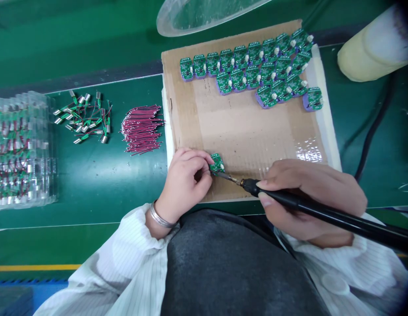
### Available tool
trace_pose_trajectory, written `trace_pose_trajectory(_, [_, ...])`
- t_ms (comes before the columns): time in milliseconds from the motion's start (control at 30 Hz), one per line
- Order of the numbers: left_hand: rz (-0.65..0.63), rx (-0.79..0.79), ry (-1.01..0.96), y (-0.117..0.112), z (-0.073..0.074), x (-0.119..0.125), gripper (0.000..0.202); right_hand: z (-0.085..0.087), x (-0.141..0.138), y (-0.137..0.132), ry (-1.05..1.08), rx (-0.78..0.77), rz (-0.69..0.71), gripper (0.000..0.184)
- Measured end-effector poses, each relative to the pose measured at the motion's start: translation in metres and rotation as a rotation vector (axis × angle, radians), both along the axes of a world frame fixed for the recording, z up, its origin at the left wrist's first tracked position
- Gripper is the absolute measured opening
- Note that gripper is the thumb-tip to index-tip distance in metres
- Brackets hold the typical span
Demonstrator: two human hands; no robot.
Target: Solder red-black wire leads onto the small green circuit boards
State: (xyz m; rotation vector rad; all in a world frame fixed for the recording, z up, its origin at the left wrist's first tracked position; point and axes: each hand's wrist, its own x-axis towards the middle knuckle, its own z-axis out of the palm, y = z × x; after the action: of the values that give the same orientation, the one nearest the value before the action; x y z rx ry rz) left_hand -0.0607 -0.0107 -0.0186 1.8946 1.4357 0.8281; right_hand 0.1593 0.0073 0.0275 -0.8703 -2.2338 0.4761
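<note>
One circuit board (pixel 217 163) in left hand (pixel 184 184) — soldering iron (pixel 322 211) in right hand (pixel 309 188)

Bench notes: cardboard sheet (pixel 236 127) lies on the workbench (pixel 98 202). Rows of circuit boards (pixel 253 66) sit on its far half. At its near edge, a single circuit board (pixel 217 163) is in the left hand (pixel 184 184), with the soldering iron (pixel 322 213) tip against it from the right hand (pixel 312 184). Left of the sheet, in order: cut wires (pixel 142 129), wired components (pixel 82 117), stacked plastic trays (pixel 21 151).
</note>
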Motion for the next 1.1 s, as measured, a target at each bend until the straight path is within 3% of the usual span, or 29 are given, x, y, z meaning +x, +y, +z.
trace_pose_trajectory(600, [-0.003, 0.004, 0.004, 0.001, 0.0, 0.0, 0.019, -0.001, -0.002, 0.001, 0.025, 0.006, -0.006, 0.016])
trace_pose_trajectory(933, [0.003, 0.011, 0.011, 0.0, -0.001, 0.001, 0.018, 0.004, 0.003, -0.001, 0.022, -0.043, 0.042, 0.024])
trace_pose_trajectory(1100, [0.002, 0.011, 0.006, 0.0, -0.002, 0.001, 0.018, -0.001, 0.019, -0.008, 0.062, -0.212, -0.174, 0.011])
